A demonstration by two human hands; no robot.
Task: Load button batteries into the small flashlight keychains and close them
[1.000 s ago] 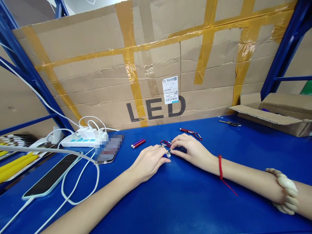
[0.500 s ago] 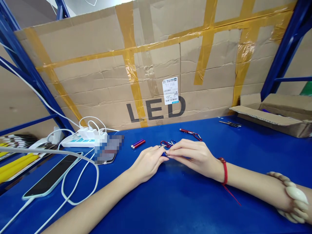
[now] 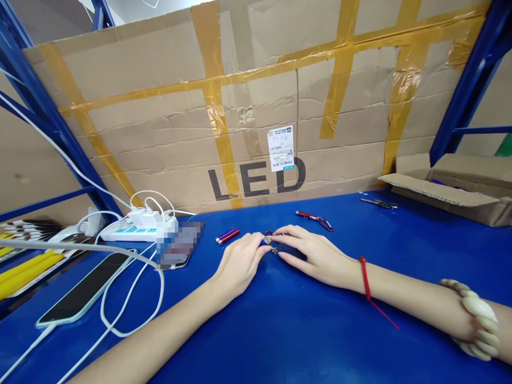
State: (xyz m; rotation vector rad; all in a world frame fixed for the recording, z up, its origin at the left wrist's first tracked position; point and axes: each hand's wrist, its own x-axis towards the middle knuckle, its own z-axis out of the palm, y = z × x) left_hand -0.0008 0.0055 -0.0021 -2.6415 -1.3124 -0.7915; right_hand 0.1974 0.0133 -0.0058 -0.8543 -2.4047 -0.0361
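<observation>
My left hand (image 3: 240, 261) is closed in a pinch around a small object with a round silver end (image 3: 267, 240); most of it is hidden by the fingers. My right hand (image 3: 310, 253) has thumb and forefinger apart, the forefinger reaching to that silver end. Between the two hands sits a tiny dark metal piece (image 3: 274, 250), too small to name. Behind the fingers a bit of a red carabiner (image 3: 268, 233) shows. Beyond my left hand lie short purple and red metal tubes (image 3: 227, 236). Past my right hand is a red pen-shaped light with a carabiner (image 3: 314, 218).
A key (image 3: 379, 203) lies at the back right, near an open cardboard box (image 3: 452, 200). To the left are a phone (image 3: 86, 290), white cables (image 3: 160, 298) and a power strip (image 3: 132, 232). A large cardboard sheet (image 3: 168, 133) stands behind the blue table (image 3: 280, 330).
My right thumb and fingers have spread apart and let go of the small metal piece between the hands. The round silver end at my left fingertips now shows.
</observation>
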